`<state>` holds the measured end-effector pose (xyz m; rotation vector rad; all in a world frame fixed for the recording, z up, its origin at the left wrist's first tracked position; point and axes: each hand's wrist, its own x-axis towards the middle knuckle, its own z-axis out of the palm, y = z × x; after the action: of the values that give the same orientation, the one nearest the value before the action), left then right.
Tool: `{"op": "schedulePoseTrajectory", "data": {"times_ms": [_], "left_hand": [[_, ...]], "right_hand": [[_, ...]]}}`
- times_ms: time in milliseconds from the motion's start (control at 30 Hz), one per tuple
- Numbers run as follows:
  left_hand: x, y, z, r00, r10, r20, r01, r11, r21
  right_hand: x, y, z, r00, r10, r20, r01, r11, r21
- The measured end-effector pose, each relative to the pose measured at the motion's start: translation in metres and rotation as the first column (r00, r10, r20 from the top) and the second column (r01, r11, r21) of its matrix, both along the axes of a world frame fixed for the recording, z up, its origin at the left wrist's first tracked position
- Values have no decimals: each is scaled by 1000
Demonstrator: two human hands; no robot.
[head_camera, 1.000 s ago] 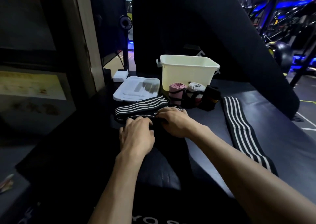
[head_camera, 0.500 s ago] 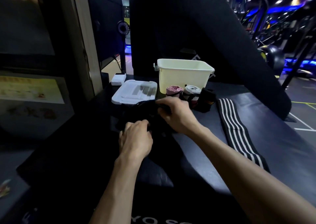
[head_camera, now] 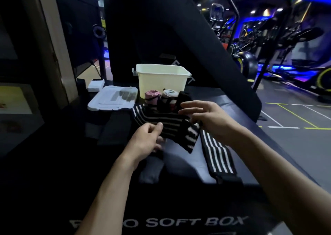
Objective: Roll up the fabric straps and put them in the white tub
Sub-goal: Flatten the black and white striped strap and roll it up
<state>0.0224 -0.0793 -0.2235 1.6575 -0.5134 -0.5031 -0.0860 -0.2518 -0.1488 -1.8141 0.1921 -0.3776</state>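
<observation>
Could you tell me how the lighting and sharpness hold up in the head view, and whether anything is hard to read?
Head view: dim, with blue gym lights behind; the white tub and lid read clearly, but the dark surface swallows detail at left. The striped strap in the left hand and right hand is slightly motion-blurred. Wide-angle bending shows at the edges.

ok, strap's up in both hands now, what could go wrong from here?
1. The left hand only pinches the striped strap at one edge, and the right hand has its fingers spread; a loose grip could let the roll start crooked.
2. The strap hangs right in front of the pink roll and grey roll; it may knock them over.
3. The second striped strap lies under the right forearm and could be dragged off the mat.
</observation>
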Motion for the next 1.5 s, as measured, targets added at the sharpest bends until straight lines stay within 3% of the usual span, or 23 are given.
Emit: {"op": "schedulePoseTrajectory", "data": {"times_ms": [67, 133, 267, 400, 500, 667, 833, 933, 1033, 1167, 1333, 1500], "left_hand": [[-8, -8, -2, 997, -11, -76, 13, 1000, 25], [-15, -17, -3, 986, 1, -169, -12, 998, -64], [-23, -36, -3, 957, 83, -278, -169, 938, -304], [-26, -46, -1, 985, 161, -55, -170, 937, -306], [-34, -51, 4, 994, 84, 68, -63, 961, -268], [-33, -57, 6, 972, -120, 199, 162, 965, -207], [-32, -65, 11, 944, -177, 279, 234, 954, -187], [-27, -70, 15, 983, -139, 119, 169, 939, -300], [-21, -71, 16, 969, -232, -87, 197, 933, -303], [-18, -69, 16, 918, -381, -107, 362, 918, -165], [4, -70, 15, 930, -338, -141, 307, 930, -204], [0, -89, 17, 876, -425, -226, 357, 889, -287]], "right_hand": [[-17, -6, -1, 1000, 12, -15, -10, 988, 156], [-31, -14, -5, 999, 12, -51, 2, 962, 274], [-53, -27, -23, 987, 17, -163, 30, 959, 280], [-69, -30, -31, 937, 118, -330, -79, 988, 130], [-65, -36, -27, 964, 70, -257, -39, 991, 126], [-43, -44, -23, 984, 6, -176, 49, 951, 305], [-14, -48, -20, 987, -75, -142, 108, 964, 243], [3, -52, -7, 990, -114, -81, 130, 961, 244], [21, -59, 14, 994, -104, 38, 88, 949, 303], [45, -78, 34, 971, -190, 143, 133, 932, 338], [60, -123, 40, 904, -378, 198, 317, 906, 282], [58, -170, 9, 847, -527, 66, 503, 836, 221]]}}
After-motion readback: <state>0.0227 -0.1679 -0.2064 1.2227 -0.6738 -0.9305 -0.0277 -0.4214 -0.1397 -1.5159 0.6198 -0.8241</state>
